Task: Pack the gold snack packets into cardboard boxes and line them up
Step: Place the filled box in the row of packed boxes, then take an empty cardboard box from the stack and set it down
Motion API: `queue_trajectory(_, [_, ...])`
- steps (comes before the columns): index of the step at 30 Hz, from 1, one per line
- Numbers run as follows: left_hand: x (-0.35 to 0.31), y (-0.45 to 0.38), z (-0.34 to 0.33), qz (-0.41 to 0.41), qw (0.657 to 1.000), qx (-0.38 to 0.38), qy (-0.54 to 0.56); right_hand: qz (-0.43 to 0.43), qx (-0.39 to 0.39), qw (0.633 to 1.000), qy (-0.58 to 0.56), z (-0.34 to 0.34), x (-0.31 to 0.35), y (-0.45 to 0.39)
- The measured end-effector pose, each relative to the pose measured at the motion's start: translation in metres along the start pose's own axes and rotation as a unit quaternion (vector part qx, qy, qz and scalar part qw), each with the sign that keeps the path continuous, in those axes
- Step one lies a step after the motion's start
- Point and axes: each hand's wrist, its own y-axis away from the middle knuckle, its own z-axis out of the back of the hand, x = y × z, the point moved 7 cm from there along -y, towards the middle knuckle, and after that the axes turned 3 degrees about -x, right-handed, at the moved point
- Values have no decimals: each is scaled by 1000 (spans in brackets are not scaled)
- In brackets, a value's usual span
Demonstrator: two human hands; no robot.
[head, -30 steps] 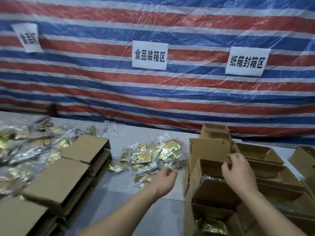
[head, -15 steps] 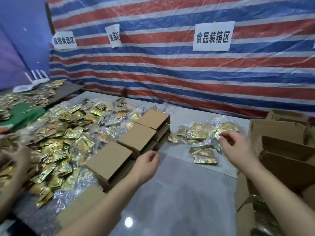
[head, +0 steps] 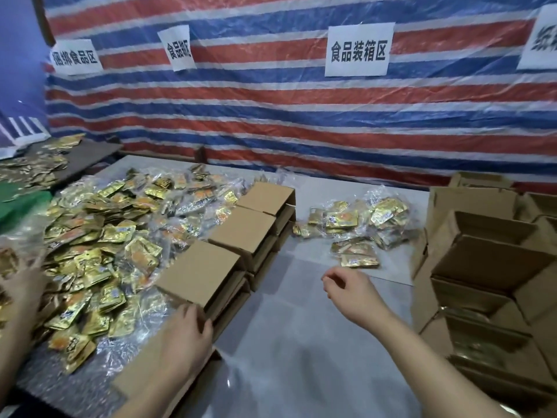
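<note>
A big heap of gold snack packets (head: 114, 233) covers the left of the table, and a smaller bunch in clear plastic (head: 358, 224) lies mid-table. A row of flat closed cardboard boxes (head: 244, 230) runs diagonally between them. My left hand (head: 187, 336) rests against the near end of the closest stacked box (head: 199, 270). My right hand (head: 349, 288) hovers over the bare table in front of the small bunch, fingers loosely curled and holding nothing. Open cardboard boxes (head: 488, 260) crowd the right side. One near box (head: 470, 348) shows gold packets inside.
Another person's hand (head: 24, 285) works in the heap at the far left. A striped tarp wall (head: 301, 116) with paper signs closes off the back. A dark side table (head: 75, 155) with more packets stands at the back left. Grey tabletop (head: 301, 342) shows between my arms.
The view has swung left from the open boxes. My left hand dropped onto the near end of the closed box row. My right hand left the open box and drifted to mid-table.
</note>
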Motion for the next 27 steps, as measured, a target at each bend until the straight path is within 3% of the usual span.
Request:
queue_trajectory(4, [12, -50, -22, -15, 992, 56, -110, -29, 16, 999, 11, -41, 11, 3])
queue_trajectory(11, [26, -84, -54, -7, 981, 139, -137, -56, 30, 997, 50, -79, 22, 18])
queue_trajectory(20, [25, -82, 25, -37, 999, 35, -13, -88, -27, 995, 35, -50, 14, 24])
queue_trajectory(27, [-59, -59, 53, -146, 980, 98, 95, -84, -46, 994, 46, -33, 22, 2])
